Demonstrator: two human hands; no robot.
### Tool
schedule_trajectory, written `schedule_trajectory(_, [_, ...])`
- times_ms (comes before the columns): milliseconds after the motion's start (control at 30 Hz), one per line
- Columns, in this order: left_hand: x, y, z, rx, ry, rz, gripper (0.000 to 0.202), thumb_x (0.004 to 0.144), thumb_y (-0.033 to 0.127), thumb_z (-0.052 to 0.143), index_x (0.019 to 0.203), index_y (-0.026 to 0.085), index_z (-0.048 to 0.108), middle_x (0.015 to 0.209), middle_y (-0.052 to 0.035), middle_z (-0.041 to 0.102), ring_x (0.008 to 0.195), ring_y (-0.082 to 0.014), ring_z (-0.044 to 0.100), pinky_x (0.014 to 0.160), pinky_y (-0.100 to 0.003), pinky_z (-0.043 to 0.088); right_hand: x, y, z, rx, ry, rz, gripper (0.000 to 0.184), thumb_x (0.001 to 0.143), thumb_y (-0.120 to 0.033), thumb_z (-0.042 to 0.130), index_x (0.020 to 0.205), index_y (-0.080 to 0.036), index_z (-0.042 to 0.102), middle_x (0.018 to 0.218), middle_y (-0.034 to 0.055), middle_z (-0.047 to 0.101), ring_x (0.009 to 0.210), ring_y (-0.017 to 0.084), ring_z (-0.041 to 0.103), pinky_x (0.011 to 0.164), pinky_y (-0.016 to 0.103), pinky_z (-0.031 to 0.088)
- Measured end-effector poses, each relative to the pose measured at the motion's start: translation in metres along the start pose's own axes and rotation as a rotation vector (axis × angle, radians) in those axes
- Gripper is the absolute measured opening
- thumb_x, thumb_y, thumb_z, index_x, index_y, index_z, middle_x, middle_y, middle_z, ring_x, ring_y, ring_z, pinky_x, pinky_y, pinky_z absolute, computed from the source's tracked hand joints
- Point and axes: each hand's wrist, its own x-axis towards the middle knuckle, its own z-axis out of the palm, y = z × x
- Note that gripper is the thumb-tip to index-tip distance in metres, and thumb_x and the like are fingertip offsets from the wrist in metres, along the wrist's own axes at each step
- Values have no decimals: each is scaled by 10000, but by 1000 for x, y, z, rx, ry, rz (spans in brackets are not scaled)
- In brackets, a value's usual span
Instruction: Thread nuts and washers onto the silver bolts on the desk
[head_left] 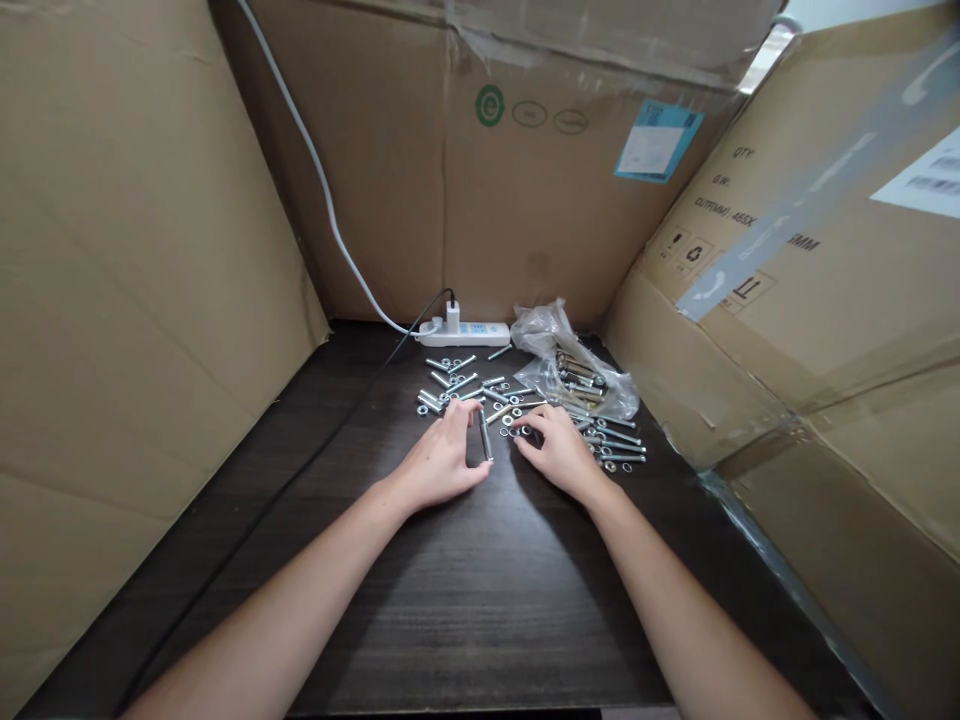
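My left hand (442, 455) holds a silver metal bolt with a sleeve (485, 436) between thumb and fingertips, its long side nearly upright in view. My right hand (559, 450) is at the right, with thumb and index finger apart around small metal washers (504, 433) on the table. Whether the fingertips touch a washer is hard to make out. Beyond both hands lie several loose bolts (461, 383), nuts and rings. More long bolts (622, 447) lie to the right of my right hand, partly hidden by it.
A clear plastic bag (619, 390) with more bolts in it lies at the back right. Behind the parts is a white power strip (480, 334) with a plugged-in adapter. A black cable (300, 470) crosses the dark table (465, 600) on the left. Cardboard walls (390, 200) enclose three sides.
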Motion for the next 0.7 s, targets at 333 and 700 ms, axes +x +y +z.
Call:
schedule_trajectory(333, [-1,5,-3,-21,-64,-6,572,704,266,625,1200,220,344,1100,-65,460,961,-219,542,840,-352,457,4,-2,4,-55,39,-47,89,815,-237,607,872,-198,663,879,52,613,917,223,497,840,349,422])
schedule_trajectory(700, [-2,5,-2,-12,-77,-18,601,702,276,630,1227,225,341,1120,-67,467,984,-225,543,861,-359,455,4,-3,-4,-123,-38,-78,126,817,-262,628,915,-222,696,939,58,646,965,237,496,856,386,414])
